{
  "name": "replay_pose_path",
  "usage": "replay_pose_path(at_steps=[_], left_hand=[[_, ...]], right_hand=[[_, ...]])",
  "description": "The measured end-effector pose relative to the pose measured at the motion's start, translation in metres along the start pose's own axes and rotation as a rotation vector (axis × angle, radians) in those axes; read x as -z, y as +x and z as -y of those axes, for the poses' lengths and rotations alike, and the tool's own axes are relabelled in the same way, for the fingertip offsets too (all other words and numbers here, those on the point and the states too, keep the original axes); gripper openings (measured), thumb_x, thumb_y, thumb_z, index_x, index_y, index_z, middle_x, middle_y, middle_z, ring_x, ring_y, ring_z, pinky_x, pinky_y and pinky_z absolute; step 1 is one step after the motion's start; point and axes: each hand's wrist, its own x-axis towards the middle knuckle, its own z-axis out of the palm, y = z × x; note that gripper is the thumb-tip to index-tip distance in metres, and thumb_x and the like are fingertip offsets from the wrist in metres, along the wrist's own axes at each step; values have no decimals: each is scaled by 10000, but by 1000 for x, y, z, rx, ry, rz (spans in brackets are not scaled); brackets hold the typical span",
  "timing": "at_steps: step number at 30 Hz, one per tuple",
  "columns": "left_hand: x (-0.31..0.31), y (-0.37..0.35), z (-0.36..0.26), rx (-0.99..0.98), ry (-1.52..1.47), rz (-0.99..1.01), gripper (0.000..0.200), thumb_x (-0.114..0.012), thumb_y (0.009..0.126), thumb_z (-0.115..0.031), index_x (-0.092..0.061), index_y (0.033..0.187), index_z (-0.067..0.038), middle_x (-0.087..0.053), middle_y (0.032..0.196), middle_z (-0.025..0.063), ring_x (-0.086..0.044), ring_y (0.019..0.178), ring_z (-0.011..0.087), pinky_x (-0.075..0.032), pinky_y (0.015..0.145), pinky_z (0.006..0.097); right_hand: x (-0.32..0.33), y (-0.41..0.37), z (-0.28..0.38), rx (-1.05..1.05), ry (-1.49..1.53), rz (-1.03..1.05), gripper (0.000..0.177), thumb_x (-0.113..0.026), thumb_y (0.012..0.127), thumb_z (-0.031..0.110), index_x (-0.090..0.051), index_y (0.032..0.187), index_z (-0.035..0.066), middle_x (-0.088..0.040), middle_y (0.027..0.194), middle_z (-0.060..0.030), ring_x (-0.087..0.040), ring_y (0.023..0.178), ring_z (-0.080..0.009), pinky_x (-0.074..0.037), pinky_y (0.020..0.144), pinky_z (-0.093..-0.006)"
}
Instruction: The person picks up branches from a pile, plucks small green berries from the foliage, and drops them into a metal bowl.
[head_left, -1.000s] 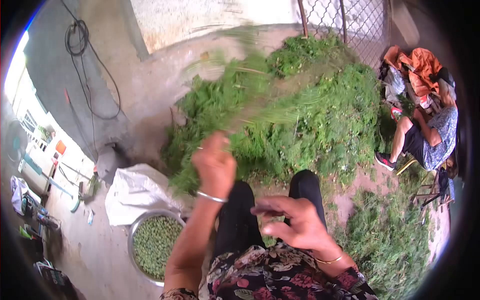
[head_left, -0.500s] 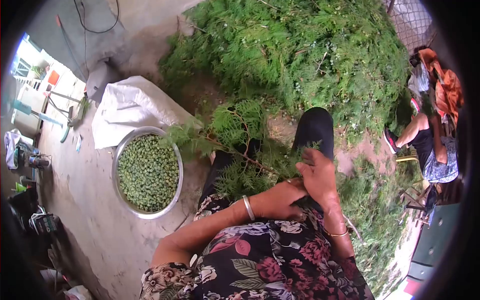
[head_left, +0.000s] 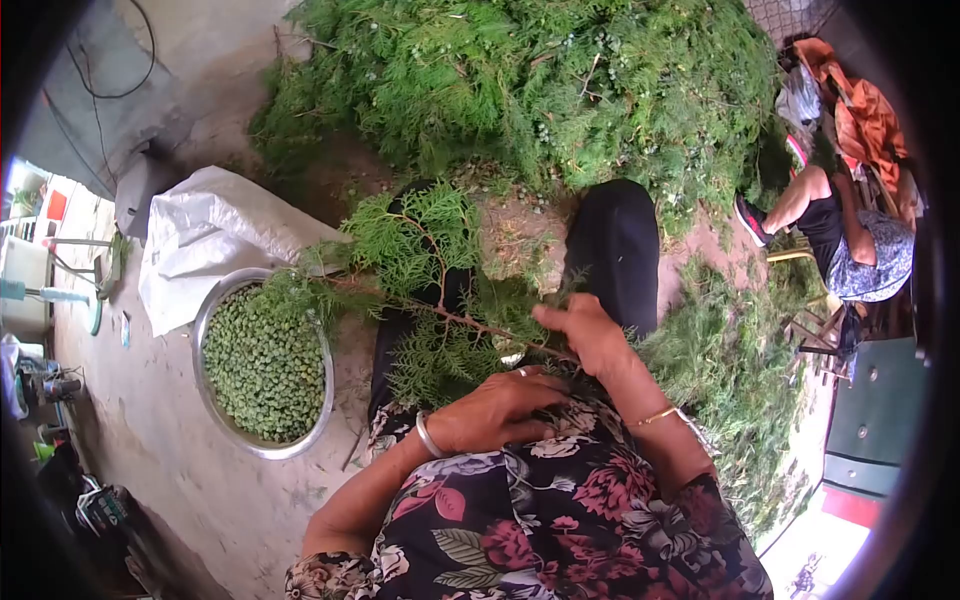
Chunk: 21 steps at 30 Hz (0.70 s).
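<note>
A leafy conifer branch [head_left: 455, 318] lies across my lap between my knees, its flat green sprays pointing left toward the bowl. My right hand [head_left: 592, 335] is closed around the stem end, thumb sticking out to the left. Lower down, my left hand [head_left: 500, 410] rests on the floral shirt with fingers stretched out, just below the branch and apart from it. A metal bowl [head_left: 205, 385] full of small green cones [head_left: 265, 365] stands on the floor to the left, with the branch's tip hanging over its upper rim.
A white woven sack [head_left: 215, 225] lies behind the bowl. Ahead rises a large heap of cut conifer branches [head_left: 520, 90], with more loose greenery [head_left: 735, 380] at the right. A seated person [head_left: 870, 255] is at the far right near an orange cloth [head_left: 860, 105].
My hands have drawn apart: the left has slid down-left onto the shirt, while the right has turned and closed on the branch's stem. The whole view has shifted with my head.
</note>
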Motion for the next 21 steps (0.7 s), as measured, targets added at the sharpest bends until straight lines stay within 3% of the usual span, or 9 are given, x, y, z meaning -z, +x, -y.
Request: replay_pose_path(at_steps=[1, 6, 8, 11, 13, 17, 18, 19, 21], left_hand=[[0, 0, 0, -4, -4, -11, 379, -671, 793, -127, -594, 1134, 21, -572, 1197, 193, -547, 1097, 363, -438, 930, 425], [5, 1, -2, 32, -73, -62, 402, -694, 778, -125, -586, 1124, 50, -594, 1161, 201, -567, 1090, 353, -442, 927, 398], [8, -2, -5, 77, -103, -197, 401, -709, 760, -117, -597, 1112, 39, -618, 1124, 189, -591, 1064, 324, -451, 910, 379], [24, -5, -16, 220, -132, -179, 374, -710, 756, -109, -614, 1093, 22, -642, 1074, 175, -616, 1023, 300, -464, 885, 363], [30, -9, -13, 167, -87, -242, 342, -710, 752, -85, -630, 1071, 9, -667, 1016, 146, -656, 913, 248, -498, 809, 325], [43, 3, -22, 110, 141, -542, 262, -688, 760, -7, -647, 1018, 13, -685, 860, 85, -646, 731, 122, -505, 656, 244], [47, 7, -25, 146, 197, -695, 243, -680, 771, -2, -650, 1012, 13, -681, 845, 83, -636, 714, 111, -500, 636, 235], [52, 11, -28, 183, 253, -849, 224, -671, 783, 3, -654, 1006, 12, -676, 829, 81, -626, 697, 99, -496, 615, 226], [67, 22, -24, 96, 360, -911, 199, -658, 806, -7, -654, 1003, 21, -666, 782, 75, -603, 637, 79, -480, 571, 207]], right_hand=[[-1, 5, 1, -86, 354, -23, 240, -670, 826, 119, -560, 910, -76, -600, 826, -102, -587, 772, -190, -475, 660, -325], [-7, 17, 4, 77, 626, -174, 374, -691, 773, 12, -501, 1082, -81, -579, 1031, -134, -570, 922, -208, -483, 807, -333], [-3, 3, 18, 114, 846, -6, 456, -723, 745, 8, -504, 1124, -117, -580, 1008, -131, -560, 933, -214, -460, 854, -330], [-3, 0, 9, 204, 873, -82, 491, -717, 762, 18, -510, 1190, -104, -604, 1014, -126, -563, 922, -190, -439, 878, -306], [-5, -4, 6, 246, 853, -94, 484, -722, 764, 29, -519, 1186, -95, -612, 996, -112, -562, 923, -178, -439, 877, -304], [-7, -14, 6, 326, 751, -103, 476, -732, 771, 55, -536, 1184, -79, -630, 958, -85, -555, 929, -160, -437, 875, -294], [-11, -18, 7, 353, 766, -111, 238, -667, 805, -15, -600, 1031, -39, -615, 961, -59, -559, 910, -160, -461, 833, -311], [-12, -17, 3, 359, 768, -103, 238, -667, 805, -15, -600, 1031, -39, -615, 961, -59, -559, 910, -160, -461, 833, -311], [-14, -5, -15, 423, 813, -125, 228, -668, 797, -28, -598, 1013, -43, -640, 911, -63, -597, 847, -172, -485, 795, -318]])
